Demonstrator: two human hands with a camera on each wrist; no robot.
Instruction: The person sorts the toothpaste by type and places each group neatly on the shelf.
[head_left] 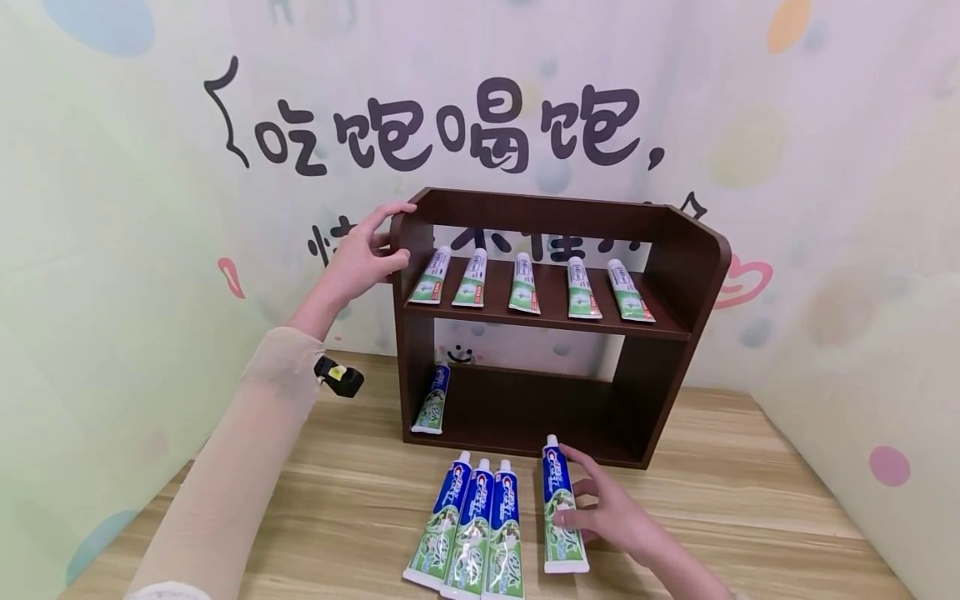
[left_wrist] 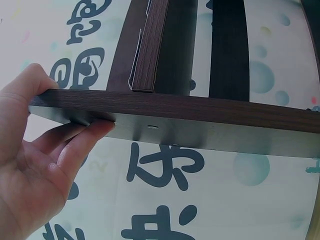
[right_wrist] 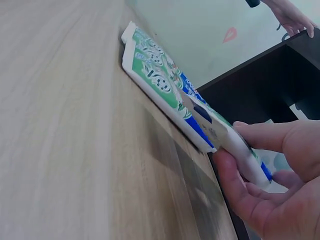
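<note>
My left hand (head_left: 363, 260) grips the upper left side panel of a dark brown two-tier shelf (head_left: 540, 208); in the left wrist view the thumb and fingers (left_wrist: 90, 142) lie on opposite sides of the board. With my right hand (head_left: 618, 512) I pinch a blue, green and white toothpaste tube (head_left: 556, 475), its cap pointing toward the shelf. In the right wrist view this tube (right_wrist: 232, 145) is raised over the table, tilted, thumb on one face and fingers on the other. Left of it, three matching toothpaste tubes (head_left: 472, 521) lie side by side, caps away from me.
On the upper tier, several smaller green and white tubes (head_left: 524, 285) lie in a spaced row. One blue and green tube (head_left: 432, 404) rests at the left end of the lower tier. Behind the wooden table (head_left: 337, 483) stands a patterned wall (head_left: 450, 50) with black lettering.
</note>
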